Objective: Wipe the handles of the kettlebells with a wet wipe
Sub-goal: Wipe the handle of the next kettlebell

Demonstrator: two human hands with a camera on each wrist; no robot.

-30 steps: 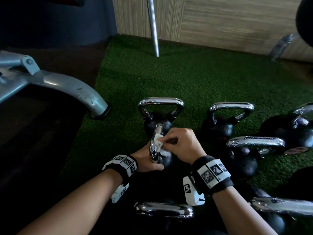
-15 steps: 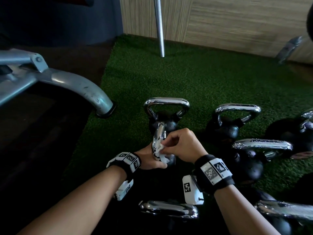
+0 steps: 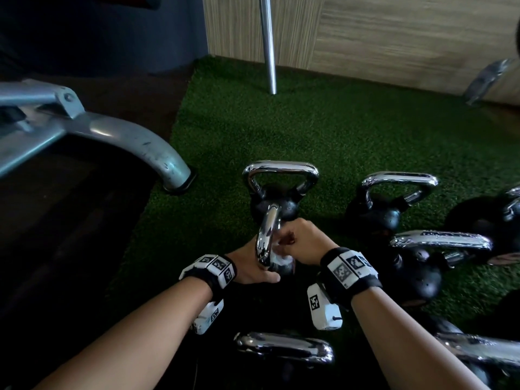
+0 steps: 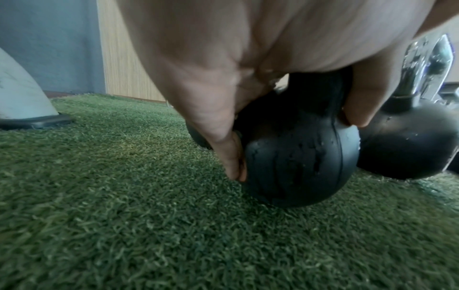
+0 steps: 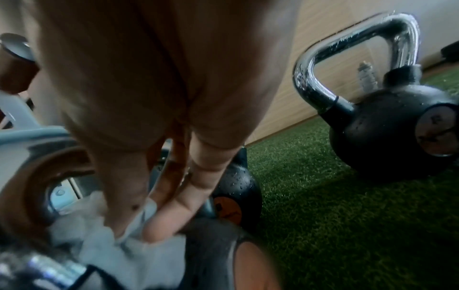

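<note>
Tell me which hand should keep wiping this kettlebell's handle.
Right. The right hand already pinches the wet wipe against the chrome handle, while the left hand grips the black kettlebell body, probably steadying it.

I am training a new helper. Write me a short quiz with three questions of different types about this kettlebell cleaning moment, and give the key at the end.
1. True or false: the left hand is gripping the black body of the small kettlebell that is being cleaned.
2. Multiple choice: where does the right hand press the wet wipe? A) on the green turf B) low on the chrome handle of the held kettlebell C) on the grey machine leg
3. Fill in: the kettlebells stand on green ____.

Key: 1 true; 2 B; 3 turf
</note>
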